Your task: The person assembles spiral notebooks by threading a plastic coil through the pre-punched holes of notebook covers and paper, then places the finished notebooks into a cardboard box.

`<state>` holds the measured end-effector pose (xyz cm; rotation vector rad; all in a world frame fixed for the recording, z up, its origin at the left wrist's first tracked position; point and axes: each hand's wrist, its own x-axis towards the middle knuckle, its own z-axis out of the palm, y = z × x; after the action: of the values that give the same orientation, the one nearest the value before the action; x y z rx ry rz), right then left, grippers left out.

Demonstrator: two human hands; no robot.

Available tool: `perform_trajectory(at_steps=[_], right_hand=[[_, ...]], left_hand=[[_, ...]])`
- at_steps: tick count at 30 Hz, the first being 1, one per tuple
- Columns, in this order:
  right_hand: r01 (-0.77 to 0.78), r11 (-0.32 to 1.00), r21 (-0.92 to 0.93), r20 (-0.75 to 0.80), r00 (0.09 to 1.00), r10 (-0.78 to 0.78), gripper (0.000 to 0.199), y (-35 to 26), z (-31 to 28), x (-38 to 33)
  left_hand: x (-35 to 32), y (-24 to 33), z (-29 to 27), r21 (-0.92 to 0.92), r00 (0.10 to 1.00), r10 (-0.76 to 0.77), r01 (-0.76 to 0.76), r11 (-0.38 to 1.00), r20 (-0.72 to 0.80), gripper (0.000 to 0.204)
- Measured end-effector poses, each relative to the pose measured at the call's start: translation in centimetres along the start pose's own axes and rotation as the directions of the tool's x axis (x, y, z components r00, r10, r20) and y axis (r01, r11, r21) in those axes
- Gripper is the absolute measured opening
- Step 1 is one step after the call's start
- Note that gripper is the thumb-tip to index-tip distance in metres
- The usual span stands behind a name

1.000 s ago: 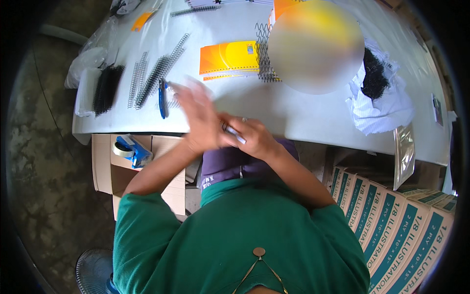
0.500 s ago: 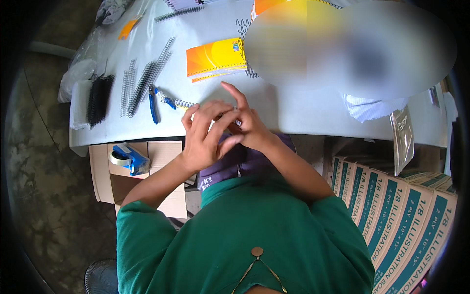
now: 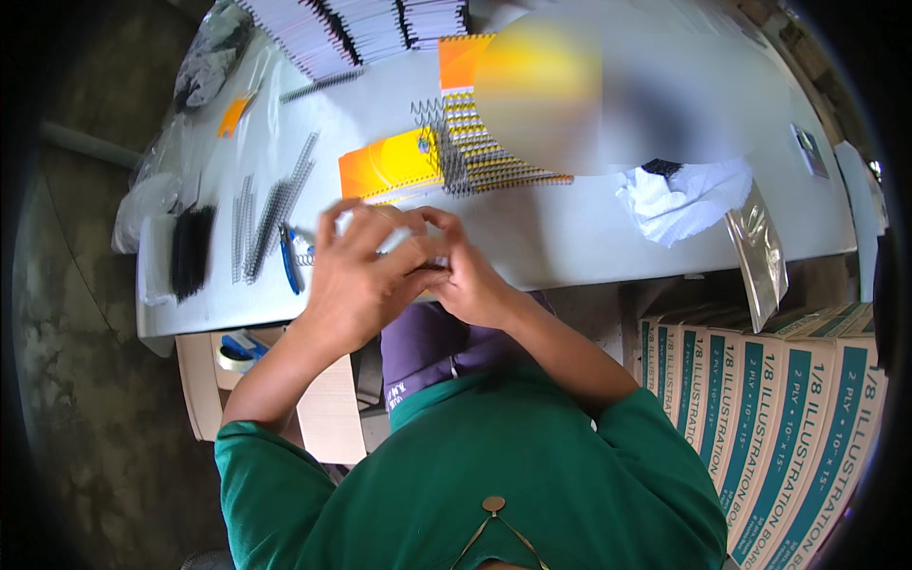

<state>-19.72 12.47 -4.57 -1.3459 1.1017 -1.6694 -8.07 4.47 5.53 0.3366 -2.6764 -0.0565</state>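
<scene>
Close together at the table's front edge, my left hand [image 3: 366, 266] and right hand [image 3: 470, 274] both have curled fingers around a small booklet [image 3: 394, 239]. Only a pale part and a yellow sliver of it show; the fingers hide the rest. A bit of wire coil [image 3: 304, 257] appears just left of my left hand, beside blue-handled pliers [image 3: 289, 261]. Beyond the hands lies a short pile of yellow-orange booklets [image 3: 385, 166], with coils along its right end. More coil-bound booklets [image 3: 475, 142] overlap in a row to its right.
Loose wire coils [image 3: 275, 218] and a black bundle of coils [image 3: 193, 255] lie at left. Thick booklet stacks [image 3: 370, 33] stand at the back. Crumpled white wrapping [image 3: 689, 199] and a clear plastic sleeve [image 3: 757, 256] are at right, above cardboard boxes [image 3: 760, 408]. A blur hides the far right.
The view has shifted, so the table sits lower and more of its back shows. My right index finger, raised before, is now bent in toward the left hand; the hands hide more of the coil.
</scene>
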Motion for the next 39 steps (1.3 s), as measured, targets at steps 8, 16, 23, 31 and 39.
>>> perform_trajectory(at_steps=[8,16,23,31,39], right_hand=[[0.526,0.387,-0.757,0.107,0.685,-0.721,0.025,-11.9,-14.4,8.3],[0.198,0.872,-0.448,-0.455,0.789,-0.413,0.047,-4.2,-14.1,8.1],[0.096,0.764,-0.638,-0.510,0.691,-0.512,0.047,-4.5,-12.7,7.4],[-0.227,0.911,0.343,-0.302,0.892,0.336,0.052,-1.7,-4.4,-3.0],[0.223,0.834,-0.505,0.025,0.969,-0.244,0.058,0.0,0.6,-2.5]], left_hand=[[10.9,-3.5,-0.3,-0.099,0.670,0.075,-0.219,0.971,-0.739,0.026],[10.1,-3.2,7.9,-0.734,0.687,-0.566,0.069,0.676,-0.457,0.026],[9.0,-3.8,8.7,-0.740,0.534,-0.637,0.031,0.672,-0.555,0.022],[-4.9,-6.1,8.0,0.141,0.952,-0.297,0.306,0.942,-0.080,0.040],[-5.8,0.1,1.0,-0.432,0.863,-0.479,0.499,0.751,0.162,0.031]])
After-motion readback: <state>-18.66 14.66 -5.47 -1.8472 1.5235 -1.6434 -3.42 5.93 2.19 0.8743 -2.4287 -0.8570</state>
